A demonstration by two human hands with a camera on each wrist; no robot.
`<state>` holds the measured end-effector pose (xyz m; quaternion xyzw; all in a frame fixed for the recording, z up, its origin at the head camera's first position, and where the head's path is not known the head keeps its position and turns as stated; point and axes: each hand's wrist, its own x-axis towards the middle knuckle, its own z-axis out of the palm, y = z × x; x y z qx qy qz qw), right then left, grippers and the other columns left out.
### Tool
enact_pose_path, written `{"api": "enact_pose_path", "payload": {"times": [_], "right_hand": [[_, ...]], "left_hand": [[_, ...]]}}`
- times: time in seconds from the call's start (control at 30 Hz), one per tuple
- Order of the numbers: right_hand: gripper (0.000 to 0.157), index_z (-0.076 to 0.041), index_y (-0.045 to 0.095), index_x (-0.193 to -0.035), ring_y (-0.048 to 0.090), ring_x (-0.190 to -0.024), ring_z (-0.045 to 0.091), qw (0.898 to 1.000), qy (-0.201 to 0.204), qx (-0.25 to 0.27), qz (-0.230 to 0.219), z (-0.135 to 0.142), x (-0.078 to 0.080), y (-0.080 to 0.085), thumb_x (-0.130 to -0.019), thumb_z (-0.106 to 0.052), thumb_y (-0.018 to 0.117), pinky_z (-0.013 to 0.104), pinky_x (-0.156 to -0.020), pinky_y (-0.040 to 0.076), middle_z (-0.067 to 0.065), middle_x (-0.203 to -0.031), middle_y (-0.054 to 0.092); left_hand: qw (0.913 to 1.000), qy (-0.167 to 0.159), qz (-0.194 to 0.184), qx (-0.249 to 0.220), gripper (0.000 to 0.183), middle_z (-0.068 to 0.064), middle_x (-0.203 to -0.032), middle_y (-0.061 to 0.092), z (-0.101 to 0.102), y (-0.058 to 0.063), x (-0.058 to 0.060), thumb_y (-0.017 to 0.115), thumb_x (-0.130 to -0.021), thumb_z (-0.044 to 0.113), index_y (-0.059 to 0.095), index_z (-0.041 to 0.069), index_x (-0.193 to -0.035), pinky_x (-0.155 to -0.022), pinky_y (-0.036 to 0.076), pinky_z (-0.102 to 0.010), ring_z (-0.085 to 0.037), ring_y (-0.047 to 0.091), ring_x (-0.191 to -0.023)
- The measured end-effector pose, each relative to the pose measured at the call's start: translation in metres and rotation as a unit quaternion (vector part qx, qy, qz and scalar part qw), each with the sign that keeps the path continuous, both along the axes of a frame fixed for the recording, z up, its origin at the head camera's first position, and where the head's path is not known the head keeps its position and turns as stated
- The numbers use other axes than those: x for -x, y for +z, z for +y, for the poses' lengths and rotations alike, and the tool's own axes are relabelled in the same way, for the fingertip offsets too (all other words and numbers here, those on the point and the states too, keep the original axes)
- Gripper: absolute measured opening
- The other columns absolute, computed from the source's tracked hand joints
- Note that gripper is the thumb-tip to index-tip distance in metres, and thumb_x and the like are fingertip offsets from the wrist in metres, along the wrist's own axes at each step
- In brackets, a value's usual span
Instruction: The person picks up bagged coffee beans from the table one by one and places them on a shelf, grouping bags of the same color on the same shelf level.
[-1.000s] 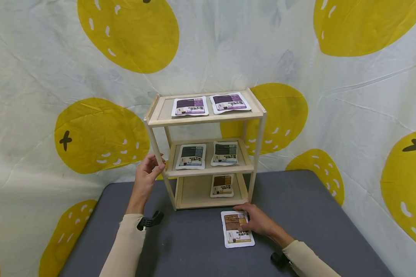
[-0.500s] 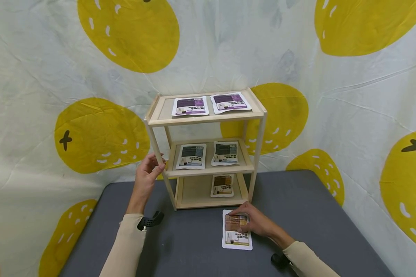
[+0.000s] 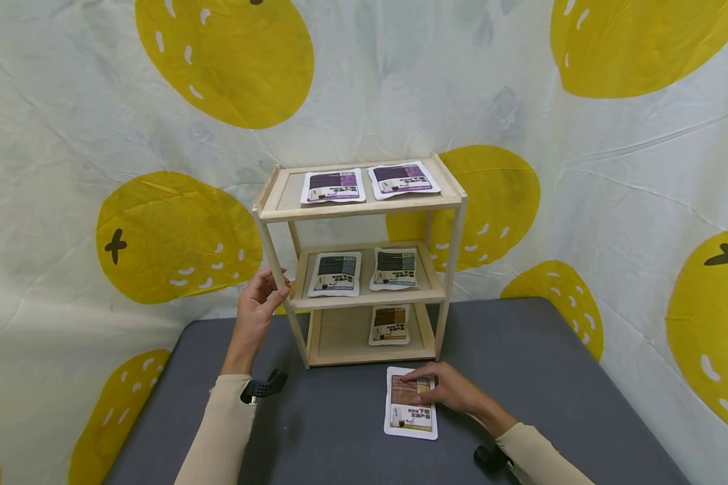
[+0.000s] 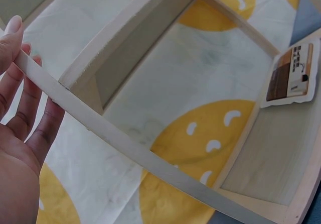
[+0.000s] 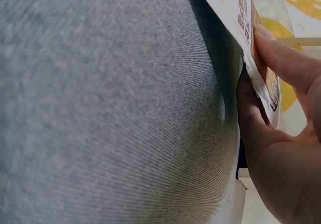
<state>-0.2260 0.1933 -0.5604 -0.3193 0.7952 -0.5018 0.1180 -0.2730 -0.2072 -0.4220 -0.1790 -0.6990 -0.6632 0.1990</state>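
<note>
My left hand (image 3: 261,296) holds the left front post of a three-tier wooden shelf rack (image 3: 367,302); in the left wrist view the thumb (image 4: 11,35) lies on one side of the post and the fingers on the other. Just in front of the rack, my right hand (image 3: 451,387) grips a white food pouch (image 3: 409,421) with a brown label by its upper right part. In the right wrist view one digit presses the printed face of the pouch (image 5: 243,13), and another is at its slightly raised edge, partly hidden.
Two purple-labelled pouches (image 3: 334,186) lie on the top tier and two dark green ones (image 3: 335,274) on the middle tier. One brown pouch (image 3: 389,325) lies at the right of the bottom tier. The grey table (image 3: 522,350) meets a fruit-patterned cloth (image 3: 619,155) behind.
The brown-labelled pouch in my right hand has turned slightly and shifted a little to the left and toward me. My left hand and the rack stay in place.
</note>
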Motion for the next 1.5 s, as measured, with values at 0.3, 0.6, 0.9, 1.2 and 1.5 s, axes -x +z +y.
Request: {"api": "enact_pose_path", "payload": {"times": [0.3,0.6,0.9,1.2,1.5], "right_hand": [[0.039,0.000,0.072,-0.123,0.065,-0.112,0.025,0.999,-0.014,0.022,-0.043,-0.0018,0.0004,-0.0046,-0.086,-0.007,0.079,0.025,-0.090,0.051,0.018,-0.123,0.070],[0.027,-0.005,0.073,-0.121,0.063,-0.118,0.028,0.999,-0.021,0.016,-0.033,-0.0008,0.0011,-0.0065,-0.095,-0.012,0.072,0.025,-0.089,0.051,0.013,-0.123,0.071],[0.041,-0.002,0.064,-0.131,0.064,-0.092,0.016,0.996,-0.022,0.018,-0.085,-0.0006,-0.0007,-0.0027,-0.092,-0.008,0.074,0.025,-0.075,0.053,0.022,-0.129,0.062],[0.048,0.000,0.061,-0.136,0.063,-0.105,0.026,0.995,-0.025,0.032,-0.088,-0.0009,-0.0003,-0.0015,-0.092,-0.011,0.075,0.026,-0.083,0.051,0.023,-0.131,0.061],[0.050,0.005,0.056,-0.138,0.068,-0.094,0.019,0.991,-0.021,0.046,-0.126,0.0001,0.0014,0.0000,-0.092,-0.008,0.073,0.028,-0.076,0.056,0.023,-0.117,0.067]], "left_hand": [[1.0000,-0.002,0.006,0.002,0.037,-0.020,-0.109,0.063,-0.0008,-0.0005,-0.0005,0.067,-0.097,0.004,0.056,-0.006,-0.131,-0.079,0.050,-0.024,-0.023,0.062,-0.098],[1.0000,-0.003,0.002,-0.002,0.034,-0.007,-0.106,0.066,0.0000,-0.0003,-0.0003,0.067,-0.097,0.004,0.059,0.000,-0.129,-0.079,0.051,-0.024,-0.024,0.062,-0.099],[1.0000,-0.001,-0.002,-0.001,0.036,-0.018,-0.109,0.064,0.0000,-0.0001,-0.0009,0.068,-0.097,0.006,0.057,-0.003,-0.130,-0.080,0.051,-0.024,-0.019,0.062,-0.099],[1.0000,0.002,0.001,0.002,0.041,-0.026,-0.110,0.060,0.0003,0.0006,-0.0009,0.067,-0.097,0.006,0.052,-0.011,-0.132,-0.079,0.051,-0.024,-0.020,0.062,-0.099],[0.9999,-0.004,0.000,-0.010,0.037,-0.028,-0.110,0.060,0.0004,-0.0006,0.0004,0.067,-0.097,0.003,0.054,-0.008,-0.130,-0.078,0.052,-0.024,-0.017,0.063,-0.097]]}}
